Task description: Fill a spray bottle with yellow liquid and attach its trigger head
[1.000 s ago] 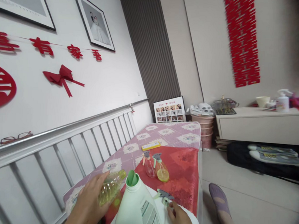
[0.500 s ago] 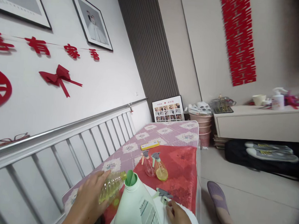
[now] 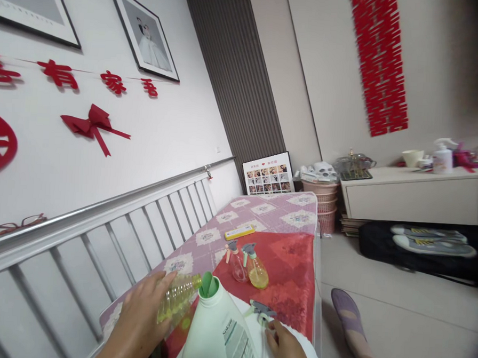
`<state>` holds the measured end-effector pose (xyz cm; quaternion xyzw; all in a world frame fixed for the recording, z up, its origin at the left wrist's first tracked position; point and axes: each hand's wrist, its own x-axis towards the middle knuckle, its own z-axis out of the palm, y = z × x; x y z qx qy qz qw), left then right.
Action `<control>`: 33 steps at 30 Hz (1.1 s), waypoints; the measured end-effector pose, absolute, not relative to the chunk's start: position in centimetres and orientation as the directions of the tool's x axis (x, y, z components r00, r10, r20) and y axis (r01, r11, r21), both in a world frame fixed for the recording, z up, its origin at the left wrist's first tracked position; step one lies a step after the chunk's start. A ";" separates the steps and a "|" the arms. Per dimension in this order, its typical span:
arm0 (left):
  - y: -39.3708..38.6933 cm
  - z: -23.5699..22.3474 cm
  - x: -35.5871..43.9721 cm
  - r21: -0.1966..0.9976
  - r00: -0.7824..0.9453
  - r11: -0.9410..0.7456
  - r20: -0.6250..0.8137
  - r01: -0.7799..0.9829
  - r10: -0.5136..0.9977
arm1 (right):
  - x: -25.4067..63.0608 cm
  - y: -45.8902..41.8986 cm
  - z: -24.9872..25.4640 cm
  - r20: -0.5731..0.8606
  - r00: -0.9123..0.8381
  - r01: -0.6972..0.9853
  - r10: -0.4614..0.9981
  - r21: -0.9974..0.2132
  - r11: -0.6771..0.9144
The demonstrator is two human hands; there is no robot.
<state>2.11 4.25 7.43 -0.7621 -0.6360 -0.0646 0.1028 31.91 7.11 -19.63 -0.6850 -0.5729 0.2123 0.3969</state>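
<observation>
My left hand (image 3: 148,308) is wrapped round a clear yellowish ribbed bottle (image 3: 178,296), its neck next to the mouth of a big pale green jug (image 3: 210,335). The jug stands uncapped in front of me, a green spout inside its opening. My right hand (image 3: 284,344) is closed at a grey and green spray head (image 3: 262,311) over white cloth (image 3: 268,341); its fingertips touch the lower part. Beyond them are two spray bottles: a pinkish one (image 3: 239,267) and a yellow one (image 3: 258,273) with liquid in the bottom.
A yellow box (image 3: 240,232) lies behind the bottles, by the red cloth (image 3: 290,267) on the patterned mattress (image 3: 207,236). The metal bed rail (image 3: 115,242) runs along the left. A foot in a purple shoe (image 3: 348,313) is on the floor at right.
Almost nothing differs. Both hands, the bottle and the jug keep their places, while the view shifts very slightly.
</observation>
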 end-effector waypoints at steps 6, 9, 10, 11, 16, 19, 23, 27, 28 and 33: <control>4.1 7.5 2.1 -0.103 0.190 -0.169 0.250 0.980 0.950 | 31.9 7.1 -19.8 0.172 0.253 0.614 0.952 -0.789 -0.020; 4.1 7.6 2.1 -0.105 0.197 -0.176 0.251 0.979 0.948 | 31.9 7.2 -19.8 0.172 0.256 0.616 0.951 -0.787 -0.024; 4.0 7.6 2.0 -0.104 0.199 -0.177 0.254 0.979 0.947 | 31.9 7.2 -19.8 0.171 0.255 0.617 0.952 -0.787 -0.024; 4.0 7.6 2.0 -0.103 0.199 -0.178 0.257 0.979 0.946 | 31.9 7.1 -19.8 0.171 0.254 0.617 0.952 -0.787 -0.023; 4.1 7.6 1.9 -0.109 0.204 -0.181 0.259 0.977 0.944 | 31.8 7.0 -19.7 0.165 0.251 0.614 0.954 -0.789 -0.025; 4.2 7.5 1.9 -0.126 0.201 -0.173 0.261 0.977 0.944 | 31.8 7.0 -19.6 0.160 0.244 0.612 0.956 -0.790 -0.025; 4.2 7.6 1.9 -0.146 0.205 -0.173 0.250 0.974 0.946 | 31.9 6.9 -19.3 0.155 0.243 0.611 0.958 -0.792 -0.027; 4.1 8.0 2.2 -0.163 0.196 -0.159 0.247 0.974 0.949 | 32.0 6.9 -19.3 0.159 0.248 0.609 0.956 -0.792 -0.027; 4.0 8.1 2.2 -0.164 0.196 -0.159 0.244 0.973 0.950 | 32.0 6.9 -19.4 0.161 0.249 0.610 0.955 -0.792 -0.025; 4.1 8.1 2.2 -0.185 0.204 -0.162 0.243 0.969 0.948 | 31.9 7.0 -19.6 0.160 0.246 0.613 0.956 -0.790 -0.026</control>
